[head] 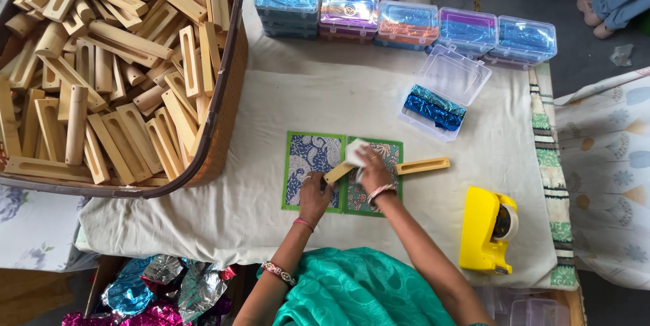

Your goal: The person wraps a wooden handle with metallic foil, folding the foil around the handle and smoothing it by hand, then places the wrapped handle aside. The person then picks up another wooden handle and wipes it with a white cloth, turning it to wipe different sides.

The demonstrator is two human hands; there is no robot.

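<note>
- Far left of the green-bordered patterned mat (313, 170): large brown woven basket (227, 89), heaped with pale slotted wooden sticks (115, 75).
- Below and left of the mat, off the table edge: crumpled shiny foil wrappers (162, 289) in silver, blue and pink.
- On the mat's lower middle: left hand (315, 194), fingers curled and pinching the lower end of a short pale wooden stick (338, 172), thumb and forefinger closed on it.
- Across the mat's middle seam: that stick, tilted up to the right, its upper end meeting a small white piece of cloth or paper (355, 150).
- On the mat's right half: right hand (372, 170), fingers pressed together on the white piece, holding it against the stick; bangle at the wrist.
- Just right of the mat, touching its edge: long pale wooden stick with a slot (423, 165), lying flat on the cream cloth-covered table (257, 96).
- Above the mat, along the far table edge: row of five lidded clear plastic boxes (406, 21) with glittering blue, purple and orange contents.
- Above and right of the mat: open clear plastic box (457, 75) holding blue glittery rolls (433, 108).
- Well right of the mat and lower: yellow tape dispenser (484, 230) with a roll of tape.
</note>
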